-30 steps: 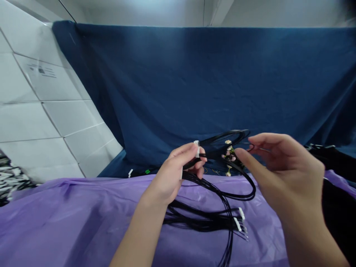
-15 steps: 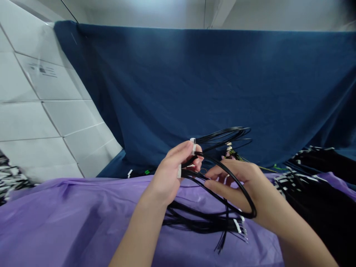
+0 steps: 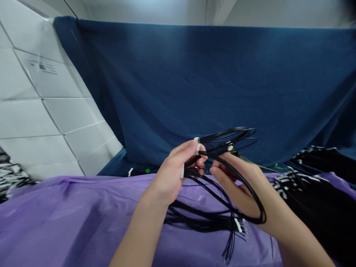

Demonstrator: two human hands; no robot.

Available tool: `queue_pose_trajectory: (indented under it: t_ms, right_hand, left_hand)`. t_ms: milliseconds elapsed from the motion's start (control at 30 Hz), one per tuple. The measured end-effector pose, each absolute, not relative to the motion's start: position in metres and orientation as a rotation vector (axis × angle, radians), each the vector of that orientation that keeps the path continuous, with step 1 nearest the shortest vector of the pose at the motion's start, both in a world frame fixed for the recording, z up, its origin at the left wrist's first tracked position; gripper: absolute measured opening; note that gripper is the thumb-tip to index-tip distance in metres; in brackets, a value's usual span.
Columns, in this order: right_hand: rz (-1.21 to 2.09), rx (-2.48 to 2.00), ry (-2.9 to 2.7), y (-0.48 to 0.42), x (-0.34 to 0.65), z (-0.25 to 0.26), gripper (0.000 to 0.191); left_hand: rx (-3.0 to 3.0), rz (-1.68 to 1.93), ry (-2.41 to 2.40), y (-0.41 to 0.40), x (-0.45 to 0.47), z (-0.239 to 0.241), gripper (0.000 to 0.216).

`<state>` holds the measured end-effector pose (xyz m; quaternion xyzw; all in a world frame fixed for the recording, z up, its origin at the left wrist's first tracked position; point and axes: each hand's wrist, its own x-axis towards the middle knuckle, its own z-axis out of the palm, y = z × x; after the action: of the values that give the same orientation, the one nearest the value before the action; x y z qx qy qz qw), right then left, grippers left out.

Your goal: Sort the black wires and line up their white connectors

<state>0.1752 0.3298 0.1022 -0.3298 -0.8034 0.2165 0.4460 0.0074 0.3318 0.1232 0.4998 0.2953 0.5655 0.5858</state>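
My left hand (image 3: 171,172) is closed around a black wire harness (image 3: 257,202), thumb pressed by a white connector (image 3: 197,144) at its upper end. A second white connector (image 3: 182,171) shows lower, against my palm. Black wires loop out to the right from both connectors, and loose ends hang below. My right hand (image 3: 236,176) is beside the wires, fingers curled and thumb close to the index finger. A large wire loop passes in front of it. Whatever its fingertips pinch is too small to make out.
Beneath my hands, a bundle of black wires (image 3: 200,220) with white ends lies on purple sheeting (image 3: 69,222). More black wires with white ends (image 3: 314,200) are piled at right, others (image 3: 13,174) at far left. White boxes (image 3: 30,118) stand left; a blue cloth (image 3: 194,81) hangs behind.
My right hand has moved slightly right and up, its fingertips now farther from the lower wires. My left hand and the harness have shifted a little right; the loose ends hang lower.
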Motion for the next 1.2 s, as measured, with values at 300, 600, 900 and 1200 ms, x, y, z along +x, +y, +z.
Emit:
queue_pose_trajectory:
  t_ms: [300, 600, 900, 1200]
  right_hand:
    - [1.363, -0.553, -1.375, 0.331, 0.2, 0.113, 0.02]
    - [1.304, -0.549, -1.252, 0.342, 0.203, 0.112, 0.025]
    - [1.121, -0.559, -1.085, 0.345, 0.19, 0.109, 0.014]
    - [0.907, -0.389, -0.743, 0.344, 0.198, 0.114, 0.013]
  left_hand:
    - [1.19, 1.295, 0.702, 0.333, 0.003, 0.123, 0.029]
    - [1.183, 1.254, 0.697, 0.33, 0.007, 0.125, 0.028]
    - [1.158, 1.255, 0.678, 0.333, 0.006, 0.124, 0.026]
    - [1.102, 1.311, 0.704, 0.332, 0.006, 0.125, 0.028]
